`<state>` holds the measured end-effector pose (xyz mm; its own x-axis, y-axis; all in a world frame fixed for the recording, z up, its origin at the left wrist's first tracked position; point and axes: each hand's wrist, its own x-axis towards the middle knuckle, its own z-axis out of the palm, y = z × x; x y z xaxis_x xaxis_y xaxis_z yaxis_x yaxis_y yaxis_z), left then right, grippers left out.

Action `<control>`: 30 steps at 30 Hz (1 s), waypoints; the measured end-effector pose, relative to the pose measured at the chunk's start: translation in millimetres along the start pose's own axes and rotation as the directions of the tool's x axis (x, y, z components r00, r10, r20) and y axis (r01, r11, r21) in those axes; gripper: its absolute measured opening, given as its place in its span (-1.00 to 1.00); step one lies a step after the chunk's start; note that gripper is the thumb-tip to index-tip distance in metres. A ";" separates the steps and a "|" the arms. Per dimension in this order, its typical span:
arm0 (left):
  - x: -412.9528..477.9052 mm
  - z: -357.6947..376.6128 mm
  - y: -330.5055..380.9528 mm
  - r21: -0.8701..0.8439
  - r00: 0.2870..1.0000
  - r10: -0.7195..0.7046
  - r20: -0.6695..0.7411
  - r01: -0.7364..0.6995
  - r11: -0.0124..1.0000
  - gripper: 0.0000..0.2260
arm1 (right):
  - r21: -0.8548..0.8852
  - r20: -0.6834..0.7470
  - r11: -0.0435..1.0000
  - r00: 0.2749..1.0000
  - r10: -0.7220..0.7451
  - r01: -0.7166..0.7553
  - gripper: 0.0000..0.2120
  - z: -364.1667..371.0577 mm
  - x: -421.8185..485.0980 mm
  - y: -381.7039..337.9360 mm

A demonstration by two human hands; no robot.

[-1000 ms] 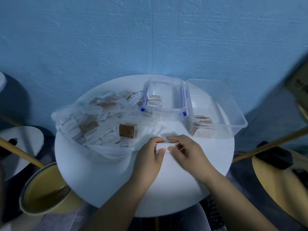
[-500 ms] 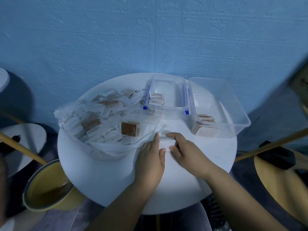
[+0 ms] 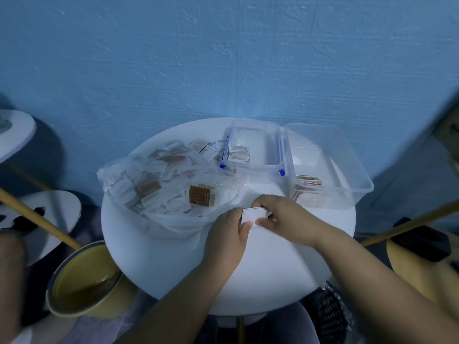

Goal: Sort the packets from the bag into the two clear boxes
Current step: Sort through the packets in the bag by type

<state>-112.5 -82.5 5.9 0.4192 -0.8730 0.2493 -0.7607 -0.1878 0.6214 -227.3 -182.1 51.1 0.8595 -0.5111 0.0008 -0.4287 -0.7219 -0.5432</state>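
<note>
My left hand (image 3: pixel 229 234) and my right hand (image 3: pixel 285 217) together grip a small stack of white packets (image 3: pixel 253 214) just above the round white table (image 3: pixel 173 269), near its middle. To the left lies an open clear plastic bag (image 3: pixel 159 184) full of white and brown packets. Behind the hands stands a small clear box with blue clips (image 3: pixel 253 145) holding a few white packets. At the right a larger clear box (image 3: pixel 347 170) holds several brown-edged packets at its near end.
A blue wall rises right behind the table. A yellow bucket (image 3: pixel 82 284) sits on the floor at lower left, crossed by a wooden stick (image 3: pixel 37 217). Another stick (image 3: pixel 409 222) and dark items lie at the right. Loose packets (image 3: pixel 206 147) rest behind the bag.
Both hands pressed the packet stack down on the table half a second ago; now they have lifted it slightly and hold it between the fingertips. The camera view has shifted a little.
</note>
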 end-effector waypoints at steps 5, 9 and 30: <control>29.8 -34.2 21.4 -0.115 0.993 0.008 -0.121 -0.022 0.993 -0.83 | 0.050 -0.020 0.997 0.998 -0.058 0.059 -0.85 -43.3 23.1 -9.3; 78.5 -50.8 24.5 -0.196 0.971 -0.001 -0.237 -0.047 0.980 -0.83 | 0.207 -0.147 0.978 0.989 -0.006 0.037 -0.84 -72.1 66.0 -2.4; 164.0 -9.3 -45.7 -0.143 0.982 -0.047 0.185 0.074 0.987 -0.24 | 0.335 0.129 0.865 0.928 0.351 -0.374 -0.93 -60.3 209.7 66.7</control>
<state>-4.4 -212.9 25.2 0.3558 -0.9313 0.0781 -0.6489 -0.1860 0.7378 -92.4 -365.5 65.6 0.6827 -0.6672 -0.2980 -0.5989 -0.2772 -0.7513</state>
